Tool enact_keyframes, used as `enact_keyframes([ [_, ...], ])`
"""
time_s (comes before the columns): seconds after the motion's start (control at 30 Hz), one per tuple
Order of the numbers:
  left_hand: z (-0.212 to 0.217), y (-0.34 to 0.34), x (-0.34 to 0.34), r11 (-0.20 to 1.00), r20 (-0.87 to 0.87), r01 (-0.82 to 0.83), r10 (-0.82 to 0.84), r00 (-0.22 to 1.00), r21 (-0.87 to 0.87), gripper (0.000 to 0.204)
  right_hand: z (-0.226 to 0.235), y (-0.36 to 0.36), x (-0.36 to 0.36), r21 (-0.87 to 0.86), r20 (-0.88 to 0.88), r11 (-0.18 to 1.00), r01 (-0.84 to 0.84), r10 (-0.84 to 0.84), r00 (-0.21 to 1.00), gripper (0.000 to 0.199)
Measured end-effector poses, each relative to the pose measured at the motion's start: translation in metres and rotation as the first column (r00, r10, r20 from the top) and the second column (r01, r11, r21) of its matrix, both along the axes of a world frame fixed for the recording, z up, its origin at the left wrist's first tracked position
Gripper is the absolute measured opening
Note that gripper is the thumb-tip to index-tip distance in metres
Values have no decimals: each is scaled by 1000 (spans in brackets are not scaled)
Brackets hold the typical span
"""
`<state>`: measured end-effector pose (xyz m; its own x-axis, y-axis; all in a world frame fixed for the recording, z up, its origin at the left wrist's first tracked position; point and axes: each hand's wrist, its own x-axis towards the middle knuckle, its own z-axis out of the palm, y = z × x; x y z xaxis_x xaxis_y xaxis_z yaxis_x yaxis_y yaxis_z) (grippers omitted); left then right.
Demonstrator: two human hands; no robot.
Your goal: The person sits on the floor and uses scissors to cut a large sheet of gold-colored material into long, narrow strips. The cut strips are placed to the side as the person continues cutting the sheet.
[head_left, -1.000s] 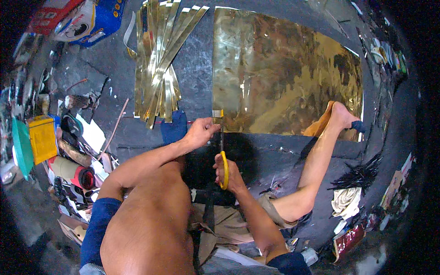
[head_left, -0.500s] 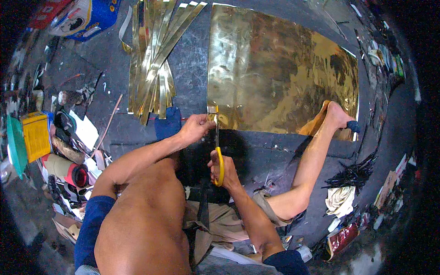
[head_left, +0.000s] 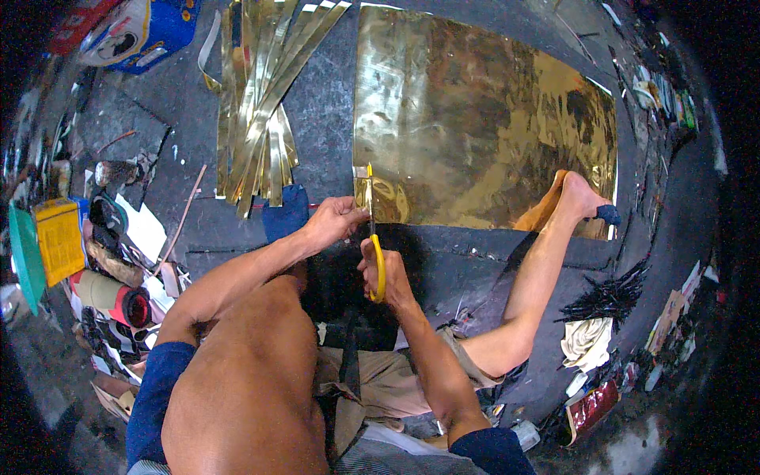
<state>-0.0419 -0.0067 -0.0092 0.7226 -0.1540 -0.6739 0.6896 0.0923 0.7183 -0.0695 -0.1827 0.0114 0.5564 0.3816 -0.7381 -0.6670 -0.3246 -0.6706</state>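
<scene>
A large shiny gold sheet lies flat on the dark floor. Its near left corner is pinched in my left hand, the fingers closed on the edge. My right hand grips yellow-handled scissors, whose blades reach away from me into the sheet, close beside its left edge. A narrow strip of the sheet stands to the left of the blades. Left of the sheet, several cut gold strips lie fanned in a loose pile. My bare foot rests on the sheet's near right corner.
A blue cloth piece lies under the strips' near ends. At the left are a yellow box, a beige and red cylinder and a thin stick. Black scraps and a crumpled cream cloth lie at the right.
My right hand and the scissors have moved forward, away from me, so the blades reach farther into the sheet. My left hand keeps hold of the corner.
</scene>
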Motion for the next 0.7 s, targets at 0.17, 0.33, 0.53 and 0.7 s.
enact_keyframes([
  [0.17, 2, 2, 0, 1000, 21, 8, -8, 1000, -13, 21, 1, 9, 15, -53, 17, 998, -36, 37, 999, 77],
  [0.33, 6, 4, 0, 1000, 67, -18, 19, 998, -10, 20, -24, 24, 40, -47, 286, 995, -90, 100, 953, 52],
  [0.53, 16, 11, -3, 993, 94, 0, 11, 996, -116, 21, -47, 44, 84, -134, 501, 986, -101, 156, 851, 53],
  [0.7, 29, 16, -1, 995, 133, 55, -44, 990, -79, 18, -49, 69, 137, -183, 618, 982, -48, 153, 771, 71],
])
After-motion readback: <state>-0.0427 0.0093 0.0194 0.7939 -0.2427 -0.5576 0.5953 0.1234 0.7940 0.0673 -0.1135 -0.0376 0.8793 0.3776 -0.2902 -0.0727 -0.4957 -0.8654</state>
